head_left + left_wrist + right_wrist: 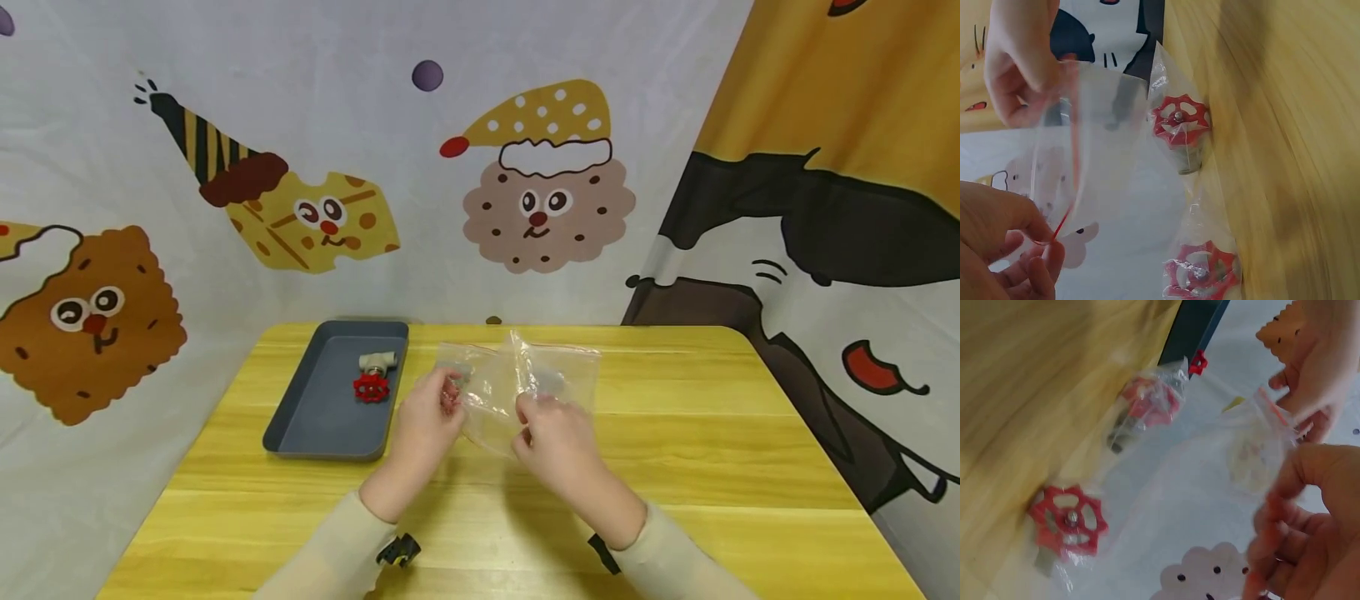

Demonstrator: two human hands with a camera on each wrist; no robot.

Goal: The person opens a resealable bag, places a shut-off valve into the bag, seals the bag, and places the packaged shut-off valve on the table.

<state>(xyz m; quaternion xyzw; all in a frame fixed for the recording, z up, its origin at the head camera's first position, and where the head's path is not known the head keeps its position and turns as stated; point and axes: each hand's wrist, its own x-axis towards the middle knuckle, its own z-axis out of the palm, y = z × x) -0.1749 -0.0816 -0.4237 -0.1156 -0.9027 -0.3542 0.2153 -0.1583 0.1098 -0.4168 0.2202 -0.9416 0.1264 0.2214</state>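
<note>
A clear zip bag (pixel 487 387) with a red seal line stretches between my two hands, upright over the table. My left hand (pixel 426 421) pinches one end of its mouth; in the left wrist view the left fingers (pixel 1041 262) meet at the red strip. My right hand (pixel 558 442), fingers curled, grips the other end. Beyond the held bag stand two valves with red handwheels, each inside clear plastic: one bagged valve (pixel 1180 122) and another bagged valve (pixel 1202 275). In the head view the bag and hands largely hide them.
To the left lies a grey tray (pixel 318 417) holding an unbagged valve (pixel 372 386) with a red handwheel and pale body. The wooden table (pixel 712 467) ends at a cartoon-printed curtain (pixel 420 208) behind. Dark straps (pixel 399 550) sit by the sleeves.
</note>
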